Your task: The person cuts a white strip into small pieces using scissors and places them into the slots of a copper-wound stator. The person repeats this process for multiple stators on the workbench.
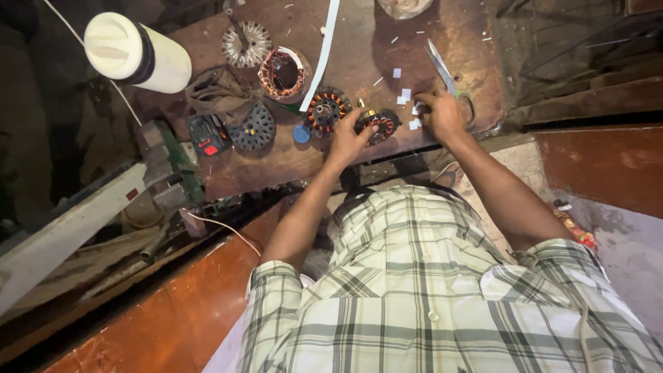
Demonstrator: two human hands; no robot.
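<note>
Warm, dim light fell from above onto the wooden workbench (359,62), leaving the far left and right corners in deep shadow. A white plastic container (135,52) glared, nearly blown out. Wide-angle distortion bent the edges, while the near checked shirt (428,290) looked soft.

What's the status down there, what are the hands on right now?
Left hand grips small copper-wound stator. Right hand picks at white paper squares beside it. Scissors lie just beyond; second stator close left.

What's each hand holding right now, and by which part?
Left hand grips the small copper-wound stator by its near-left rim. Right hand rests on white paper pieces; whether it pinches one cannot be told.
</note>
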